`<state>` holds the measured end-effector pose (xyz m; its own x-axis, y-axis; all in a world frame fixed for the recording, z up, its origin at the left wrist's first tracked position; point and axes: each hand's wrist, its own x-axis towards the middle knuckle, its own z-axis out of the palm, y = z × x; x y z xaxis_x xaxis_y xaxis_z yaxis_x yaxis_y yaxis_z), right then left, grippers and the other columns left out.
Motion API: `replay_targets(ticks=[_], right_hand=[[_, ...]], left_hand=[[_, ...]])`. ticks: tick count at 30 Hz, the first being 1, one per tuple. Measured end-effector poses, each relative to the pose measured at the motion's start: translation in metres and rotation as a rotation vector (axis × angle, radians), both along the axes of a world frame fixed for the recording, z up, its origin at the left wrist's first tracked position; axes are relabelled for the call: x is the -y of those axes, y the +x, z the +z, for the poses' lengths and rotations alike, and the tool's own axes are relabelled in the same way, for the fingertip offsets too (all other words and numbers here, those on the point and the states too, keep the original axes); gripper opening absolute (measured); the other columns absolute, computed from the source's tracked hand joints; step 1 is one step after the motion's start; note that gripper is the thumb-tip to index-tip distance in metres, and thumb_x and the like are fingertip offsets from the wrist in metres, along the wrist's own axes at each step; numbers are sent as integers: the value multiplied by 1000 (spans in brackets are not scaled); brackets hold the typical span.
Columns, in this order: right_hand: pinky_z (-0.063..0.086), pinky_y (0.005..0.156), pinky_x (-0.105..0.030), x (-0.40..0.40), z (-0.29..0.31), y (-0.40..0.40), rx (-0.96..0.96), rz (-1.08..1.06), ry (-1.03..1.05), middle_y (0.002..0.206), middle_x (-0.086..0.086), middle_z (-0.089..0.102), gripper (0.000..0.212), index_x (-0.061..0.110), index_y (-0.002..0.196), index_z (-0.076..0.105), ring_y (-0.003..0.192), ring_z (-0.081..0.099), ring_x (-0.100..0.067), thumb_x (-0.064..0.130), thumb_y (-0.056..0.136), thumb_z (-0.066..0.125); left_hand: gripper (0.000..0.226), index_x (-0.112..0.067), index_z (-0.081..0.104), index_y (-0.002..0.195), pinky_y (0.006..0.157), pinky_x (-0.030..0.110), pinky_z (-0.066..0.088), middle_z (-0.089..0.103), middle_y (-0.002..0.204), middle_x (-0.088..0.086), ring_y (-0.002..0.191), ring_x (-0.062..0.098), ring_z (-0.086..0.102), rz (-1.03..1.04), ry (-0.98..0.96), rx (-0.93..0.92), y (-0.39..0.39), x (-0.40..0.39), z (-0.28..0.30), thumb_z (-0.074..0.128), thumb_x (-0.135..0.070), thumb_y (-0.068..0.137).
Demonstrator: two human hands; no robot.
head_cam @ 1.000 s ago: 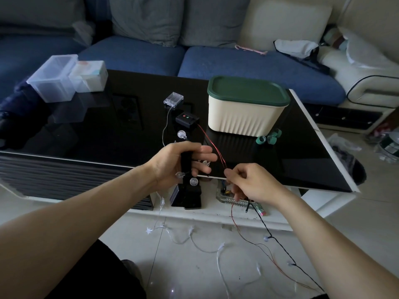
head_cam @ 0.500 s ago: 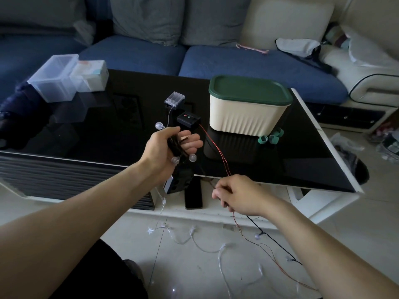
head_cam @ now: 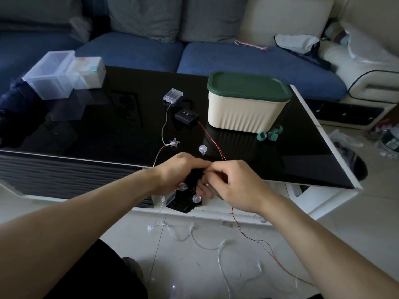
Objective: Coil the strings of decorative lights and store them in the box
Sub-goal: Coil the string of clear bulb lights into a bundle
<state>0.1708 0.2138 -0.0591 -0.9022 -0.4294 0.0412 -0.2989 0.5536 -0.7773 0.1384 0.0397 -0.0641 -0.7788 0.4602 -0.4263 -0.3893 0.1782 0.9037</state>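
At the near edge of the glossy black table (head_cam: 108, 130), the left hand (head_cam: 179, 171) is gripping a dark coil of red-and-black-wired bulb lights (head_cam: 195, 182), while the right hand (head_cam: 235, 186) is pinching its wire. The lidded cream ribbed storage box with green lid (head_cam: 246, 104) is standing behind, beside green rings (head_cam: 269, 134), a black switch box (head_cam: 186, 116) and a clear battery case (head_cam: 172, 96). A clear star-light string (head_cam: 172, 143) is trailing to the floor; no writing is legible.

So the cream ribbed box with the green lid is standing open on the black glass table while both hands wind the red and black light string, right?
Not quite. The head view shows the cream ribbed box closed, its green lid seated on top. The rest holds: it stands on the black glass table, and the left hand and right hand work the red and black light string.
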Motion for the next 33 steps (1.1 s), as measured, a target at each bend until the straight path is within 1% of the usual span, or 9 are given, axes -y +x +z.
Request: replay_targets(ticks=[3,7,12,15,19,24,27,29,33], right_hand=[[39,52,-13,-2,-3,-5,-20,-25,-39,56,10,64,23,13,78,69,48,55,-5,9,97,56],[46,56,-18,-3,-9,-10,-87,-102,-29,67,2,69,16,13,83,74,59,62,-10,16,95,63],[52,64,-20,-1,-11,-11,-88,-148,-49,74,5,73,15,14,84,76,68,67,-7,20,94,66],[50,63,-19,2,-11,-10,-96,-173,-65,73,5,72,9,15,86,73,66,65,-3,22,90,71],[45,60,-15,-7,-10,-14,19,-184,-17,77,6,67,37,20,95,61,62,57,1,42,77,84],[50,67,-22,-25,-12,-20,195,-20,51,78,9,67,20,27,87,67,66,59,3,31,79,85],[53,64,-37,-34,-14,-22,253,-69,25,79,-12,72,12,17,85,69,63,64,-18,26,89,75],[57,66,-41,-38,-13,-23,278,-80,42,76,-14,73,20,11,86,68,63,67,-26,30,94,69],[46,55,-32,-37,-14,-22,203,-138,35,54,-3,60,27,17,79,68,48,54,-13,34,99,61]], left_hand=[[53,6,65,81,44,26,42,68,65,18,42,19,56,-98,-71,-49,4,-5,5,37,-33,105],[56,-4,68,75,44,25,34,69,73,20,34,16,44,-149,-71,-51,1,1,3,33,-36,106],[70,-12,68,51,47,27,21,56,43,5,29,10,33,-192,-92,-43,-1,4,9,30,-31,106],[74,-12,62,41,45,26,23,43,35,1,29,12,33,-177,-139,-52,-4,6,8,33,-33,105],[58,-8,59,50,46,28,25,29,34,2,29,16,31,-149,-152,-26,-6,11,3,45,-31,101],[42,-7,54,60,43,25,29,28,36,3,29,16,31,-64,-142,-54,-9,14,1,53,-22,99],[41,-12,50,60,42,25,30,29,38,1,32,16,32,15,-54,-27,-12,15,0,52,-25,99],[40,-14,48,63,39,23,31,29,40,-1,33,15,32,71,6,9,-13,13,0,50,-27,101],[39,-15,46,66,37,22,30,30,43,-1,34,14,32,162,116,50,-13,5,-1,47,-30,101]])
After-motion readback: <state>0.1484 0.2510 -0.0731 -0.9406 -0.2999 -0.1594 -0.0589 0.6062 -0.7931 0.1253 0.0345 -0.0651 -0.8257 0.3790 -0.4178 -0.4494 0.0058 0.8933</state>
